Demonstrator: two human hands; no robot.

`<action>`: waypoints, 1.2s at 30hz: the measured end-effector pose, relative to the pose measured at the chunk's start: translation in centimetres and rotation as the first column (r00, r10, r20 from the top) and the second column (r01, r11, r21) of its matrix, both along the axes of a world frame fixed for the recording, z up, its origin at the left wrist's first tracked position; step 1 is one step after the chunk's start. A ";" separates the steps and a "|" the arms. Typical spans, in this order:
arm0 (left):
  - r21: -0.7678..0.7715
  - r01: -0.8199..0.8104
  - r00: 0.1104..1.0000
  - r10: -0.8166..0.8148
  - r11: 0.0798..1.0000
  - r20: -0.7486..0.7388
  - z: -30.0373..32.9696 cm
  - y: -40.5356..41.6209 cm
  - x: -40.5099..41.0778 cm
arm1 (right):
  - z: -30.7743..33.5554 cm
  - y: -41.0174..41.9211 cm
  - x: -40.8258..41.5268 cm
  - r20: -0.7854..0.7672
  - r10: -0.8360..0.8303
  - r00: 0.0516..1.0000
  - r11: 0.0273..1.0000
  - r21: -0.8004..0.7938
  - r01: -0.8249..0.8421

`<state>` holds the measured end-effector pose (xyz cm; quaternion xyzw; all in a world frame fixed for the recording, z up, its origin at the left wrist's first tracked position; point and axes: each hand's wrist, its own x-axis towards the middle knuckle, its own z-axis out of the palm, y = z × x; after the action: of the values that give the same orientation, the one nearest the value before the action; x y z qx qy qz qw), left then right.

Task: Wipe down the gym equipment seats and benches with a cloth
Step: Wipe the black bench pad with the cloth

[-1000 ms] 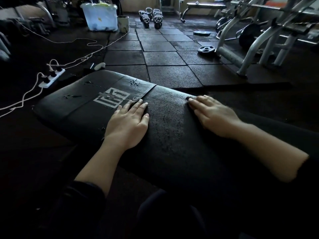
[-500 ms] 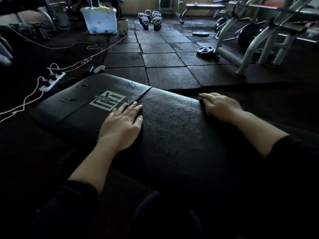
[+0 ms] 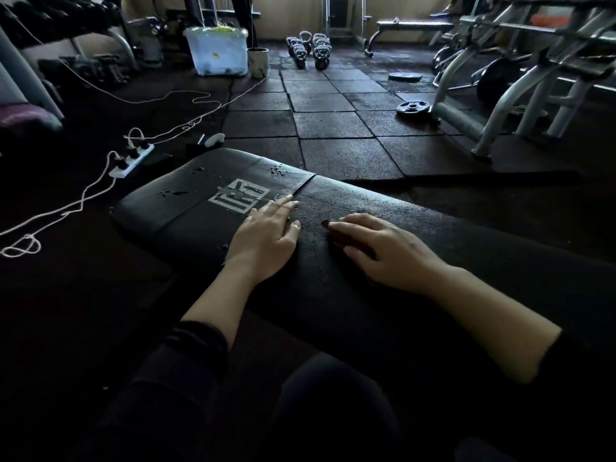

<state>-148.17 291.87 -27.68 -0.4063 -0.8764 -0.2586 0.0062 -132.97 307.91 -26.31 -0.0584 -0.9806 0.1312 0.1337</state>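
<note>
A black padded bench (image 3: 186, 201) with a white square logo (image 3: 238, 196) lies low in front of me, with water droplets (image 3: 278, 170) on its bare far end. A dark textured cloth (image 3: 383, 201) is spread over the near part of the pad, its edge running beside the logo. My left hand (image 3: 266, 241) rests flat at that edge, fingers straight and reaching onto the logo. My right hand (image 3: 383, 251) presses palm down on the middle of the cloth, close beside the left hand. Dark sleeves cover both upper forearms.
A white power strip (image 3: 131, 160) with looping white cables lies on the floor to the left. Further back stand a plastic bin (image 3: 218, 51) and several kettlebells (image 3: 310, 50). A weight plate (image 3: 413, 107) and a white machine frame (image 3: 500, 105) occupy the right.
My right hand has slid from the far right edge of the cloth toward the middle, ending near my left hand. The left hand stays by the logo.
</note>
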 end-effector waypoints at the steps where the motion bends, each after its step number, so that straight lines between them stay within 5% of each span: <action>1: 0.085 0.011 0.999 -0.014 0.996 0.036 0.2 -0.4 0.2 | 0.1 -0.4 -0.1 0.027 0.006 1.000 1.000 0.005 -0.006; 4: 0.223 -0.028 0.999 0.018 0.974 0.045 1.0 -2.7 0.3 | 0.0 -0.3 -0.1 0.146 -0.078 0.986 0.996 0.063 0.069; 11: -0.082 -0.123 0.991 0.118 0.989 -0.064 -1.0 -9.1 -4.8 | -0.6 -1.5 -1.0 0.182 -0.138 0.974 0.987 0.110 0.119; 16: -0.038 -0.153 0.977 0.146 0.987 -0.153 -2.6 -8.6 -5.2 | -0.2 -3.0 -3.2 0.223 -0.185 0.957 0.980 0.108 0.165; 24: -0.032 -0.138 0.981 0.132 0.990 -0.142 -2.8 -8.9 -5.7 | -1.6 -10.7 -6.3 0.088 0.121 0.989 0.977 0.166 -0.134; 29: -0.009 -0.128 0.984 0.126 0.992 -0.122 -2.9 -9.0 -5.7 | -0.9 -6.1 -1.6 0.074 0.459 0.885 0.878 0.117 -0.465; 36: 0.000 -0.146 0.982 0.144 0.989 -0.124 -2.9 -8.9 -5.6 | -1.0 -6.2 -5.4 0.089 0.110 0.990 0.985 0.123 -0.120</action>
<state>-153.80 282.96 -30.60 -0.3566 -0.9027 -0.2280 0.0775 -138.41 301.67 -27.32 0.0017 -0.9933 0.0729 0.0892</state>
